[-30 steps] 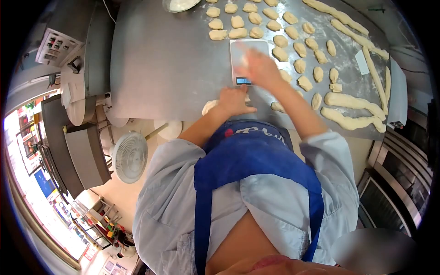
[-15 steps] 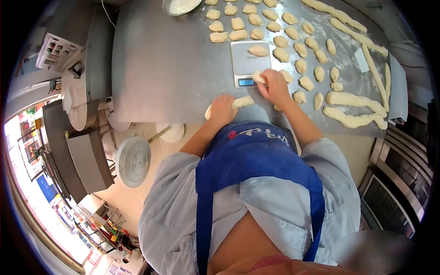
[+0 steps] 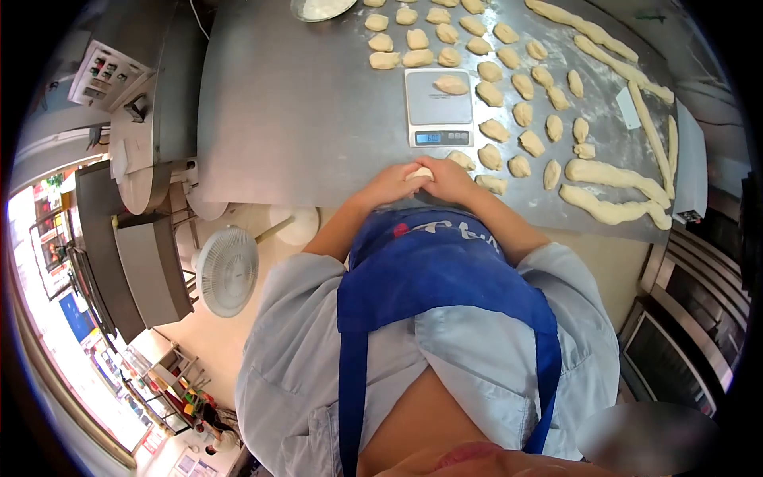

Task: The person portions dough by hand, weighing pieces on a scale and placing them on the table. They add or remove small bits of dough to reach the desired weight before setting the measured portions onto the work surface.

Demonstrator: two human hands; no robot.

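Observation:
My left hand point(image 3: 388, 184) and my right hand point(image 3: 450, 180) meet at the near edge of the table, fingers closed around a pale dough strip point(image 3: 420, 172). Only a short part of the strip shows between them; the fingers cover the rest. Just beyond my hands stands a digital kitchen scale point(image 3: 439, 116) with a lit display. A dough piece point(image 3: 451, 84) lies on its plate. Close to my right hand, another dough piece point(image 3: 461, 160) sits below the scale.
Many cut dough pieces point(image 3: 522, 114) lie in rows behind and right of the scale. Long dough ropes point(image 3: 616, 176) rest farther right on the floured metal table point(image 3: 294, 119). A bowl of white powder point(image 3: 322, 8) stands at the back. A fan point(image 3: 227, 270) is left of me.
My right hand has drawn back from the scale to meet my left. My left hand has shifted slightly right with the dough strip. The piece on the scale's plate stays there.

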